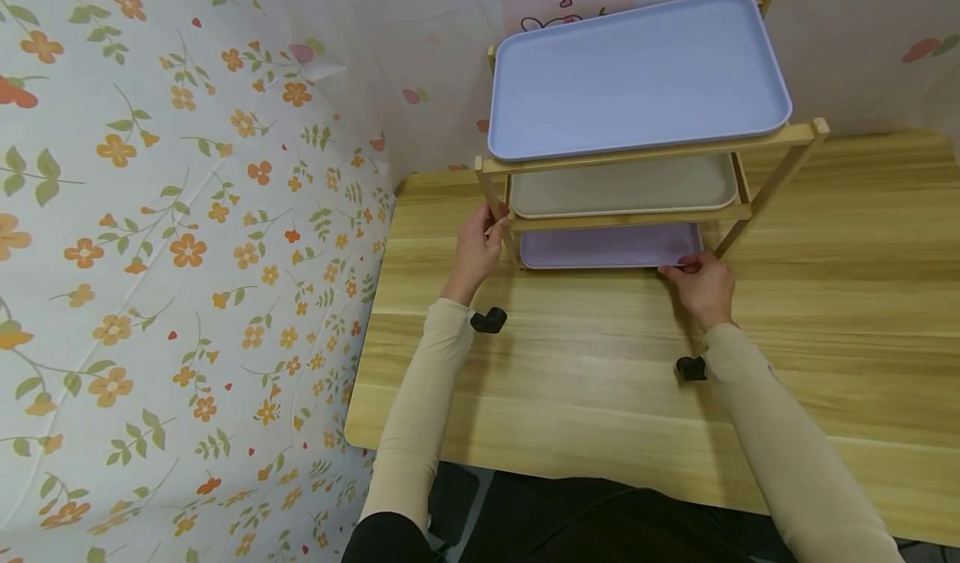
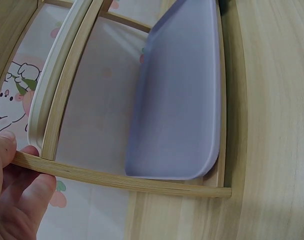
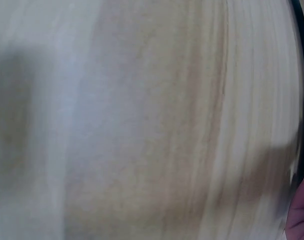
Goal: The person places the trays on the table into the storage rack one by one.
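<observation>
A three-tier wooden rack (image 1: pixel 780 175) stands on the table. It carries a blue tray (image 1: pixel 637 75) on top, a cream tray (image 1: pixel 622 188) in the middle and a purple tray (image 1: pixel 600 246) at the bottom. My left hand (image 1: pixel 477 250) grips the rack's left front post, level with the middle tier. The left wrist view shows its thumb and fingers on either side of the wooden post (image 2: pixel 117 180), with the purple tray (image 2: pixel 182 100) lying on the lowest tier. My right hand (image 1: pixel 705 288) pinches the purple tray's front edge near its right corner.
The wood-grain table (image 1: pixel 585 379) reaches toward my body in front of the rack. A floral cloth (image 1: pixel 187 254) hangs along the left side, and a pale printed sheet (image 1: pixel 420 46) hangs behind the rack. Small black devices (image 1: pixel 489 321) sit at both wrists.
</observation>
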`<state>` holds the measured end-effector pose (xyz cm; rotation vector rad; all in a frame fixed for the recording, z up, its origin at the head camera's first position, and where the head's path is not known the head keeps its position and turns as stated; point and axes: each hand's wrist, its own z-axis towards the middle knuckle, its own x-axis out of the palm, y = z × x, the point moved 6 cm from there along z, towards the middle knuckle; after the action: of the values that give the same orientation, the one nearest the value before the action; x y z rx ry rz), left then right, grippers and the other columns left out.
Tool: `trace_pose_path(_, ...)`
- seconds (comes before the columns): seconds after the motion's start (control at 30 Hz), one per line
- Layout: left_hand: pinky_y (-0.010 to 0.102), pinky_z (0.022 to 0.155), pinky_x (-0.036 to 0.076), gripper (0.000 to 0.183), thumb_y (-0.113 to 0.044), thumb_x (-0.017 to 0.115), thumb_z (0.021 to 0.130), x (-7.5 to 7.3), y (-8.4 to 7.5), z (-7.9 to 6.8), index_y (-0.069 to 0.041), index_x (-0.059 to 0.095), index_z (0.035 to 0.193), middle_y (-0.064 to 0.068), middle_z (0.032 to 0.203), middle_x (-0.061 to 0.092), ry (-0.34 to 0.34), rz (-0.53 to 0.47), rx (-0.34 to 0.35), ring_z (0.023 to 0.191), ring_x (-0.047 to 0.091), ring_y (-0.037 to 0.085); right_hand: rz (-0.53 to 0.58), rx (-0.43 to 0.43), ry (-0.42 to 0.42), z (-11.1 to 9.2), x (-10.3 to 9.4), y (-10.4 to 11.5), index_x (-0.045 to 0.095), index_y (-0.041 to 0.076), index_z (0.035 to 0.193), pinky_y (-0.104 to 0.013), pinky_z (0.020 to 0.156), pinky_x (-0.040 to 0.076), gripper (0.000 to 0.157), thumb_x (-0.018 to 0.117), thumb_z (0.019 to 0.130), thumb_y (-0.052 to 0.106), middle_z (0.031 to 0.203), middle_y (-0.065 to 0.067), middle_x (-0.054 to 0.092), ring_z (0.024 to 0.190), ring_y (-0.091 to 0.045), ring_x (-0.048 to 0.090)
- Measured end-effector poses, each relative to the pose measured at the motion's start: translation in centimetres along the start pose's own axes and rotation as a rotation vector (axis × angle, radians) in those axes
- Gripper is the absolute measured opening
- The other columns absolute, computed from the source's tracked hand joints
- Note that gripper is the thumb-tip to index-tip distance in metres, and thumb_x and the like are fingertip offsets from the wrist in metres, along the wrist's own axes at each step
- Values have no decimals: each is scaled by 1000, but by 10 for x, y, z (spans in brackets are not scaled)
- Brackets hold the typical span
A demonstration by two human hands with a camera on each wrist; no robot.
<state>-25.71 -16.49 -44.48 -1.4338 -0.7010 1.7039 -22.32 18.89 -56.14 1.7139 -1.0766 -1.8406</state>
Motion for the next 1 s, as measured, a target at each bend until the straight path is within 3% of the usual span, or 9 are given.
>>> trace_pose_path(0.17, 37, 90, 56, 22, -12, 52, 100, 2, 1, -2, 0, 57, 117, 17, 122, 62, 11, 2, -7, 119, 61, 29, -2, 28, 11, 5, 0, -2, 67, -5, 105, -24, 64, 38, 41, 75, 84, 29, 93, -22, 66, 71, -17, 53)
trace_pose_path(0.47, 36, 90, 56, 22, -12, 51, 100, 3, -3, -3, 0, 57, 117, 18, 122, 62, 1, 14, 7, 118, 62, 28, 17, 41, 13, 13, -1, 1, 66, -5, 108, -20, 63, 38, 42, 74, 84, 28, 96, -24, 67, 61, 6, 41)
trace_pose_path(0.57, 36, 90, 56, 23, -12, 51, 100, 2, -4, -3, 0, 57, 118, 18, 123, 62, -1, 22, 10, 118, 62, 28, 5, 39, 22, 15, 0, 1, 65, -6, 112, -23, 66, 41, 44, 72, 85, 29, 101, -26, 67, 65, -1, 48)
trace_pose_path(0.67, 36, 89, 57, 23, -13, 51, 101, 3, -5, -3, 0, 57, 118, 18, 122, 62, -2, 25, 12, 118, 62, 28, -2, 31, 30, 16, 1, 1, 63, -6, 115, -29, 71, 43, 46, 70, 87, 29, 104, -28, 67, 75, -20, 59)
trace_pose_path(0.73, 36, 89, 57, 22, -13, 51, 101, 3, -5, -3, 0, 57, 117, 18, 121, 62, -4, 25, 13, 117, 62, 28, -4, 16, 25, 15, 0, 0, 63, -6, 116, -31, 73, 44, 46, 70, 87, 29, 104, -28, 68, 79, -22, 60)
trace_pose_path(0.83, 36, 88, 57, 22, -13, 51, 100, 3, -5, -3, 0, 57, 117, 17, 120, 62, -4, 20, 11, 116, 63, 28, 10, -9, 17, 13, 0, -2, 62, -4, 117, -29, 75, 43, 45, 69, 88, 29, 102, -27, 68, 70, -3, 55)
trace_pose_path(0.9, 37, 88, 57, 23, -13, 51, 100, 3, -5, -3, 0, 57, 118, 18, 119, 62, -4, 9, 5, 116, 63, 28, 20, -23, 21, 12, -2, -3, 61, -3, 119, -26, 74, 41, 45, 69, 88, 29, 101, -26, 68, 65, 14, 42)
trace_pose_path(1.0, 38, 88, 57, 23, -12, 51, 100, 2, -4, -3, 1, 57, 119, 18, 120, 62, -10, -1, -4, 117, 62, 29, 33, -43, 55, 10, -4, -4, 59, -3, 122, -23, 73, 40, 46, 67, 89, 29, 103, -25, 68, 64, 19, 37)
